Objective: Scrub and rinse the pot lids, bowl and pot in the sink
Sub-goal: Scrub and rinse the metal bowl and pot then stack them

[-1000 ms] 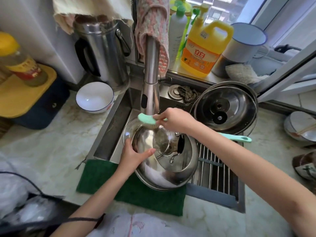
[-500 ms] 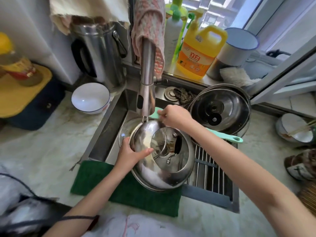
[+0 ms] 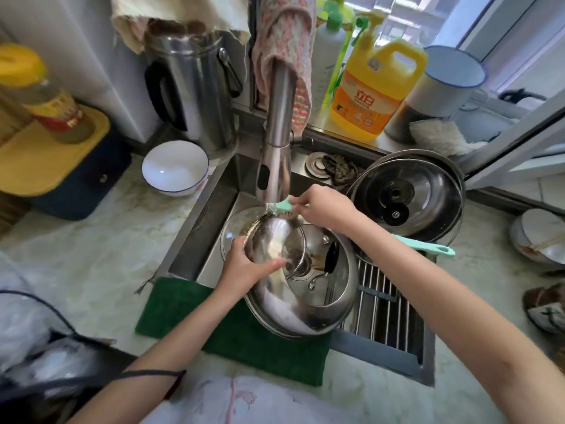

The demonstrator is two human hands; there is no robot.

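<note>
Two hands (image 3: 244, 269) (image 3: 325, 208), one brush (image 3: 428, 246), three lids (image 3: 305, 304) (image 3: 228, 229) (image 3: 406, 191), one white bowl (image 3: 175, 168), one kettle (image 3: 195, 87).

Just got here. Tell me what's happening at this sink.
A person is scrubbing a steel pot lid over the sink. The left hand grips the lid's rim and holds it tilted. The right hand grips a mint-green brush, with its bristles against the lid's upper edge just below the faucet. A second lid rests at the sink's back right, and a white bowl sits on the counter to the left.
</note>
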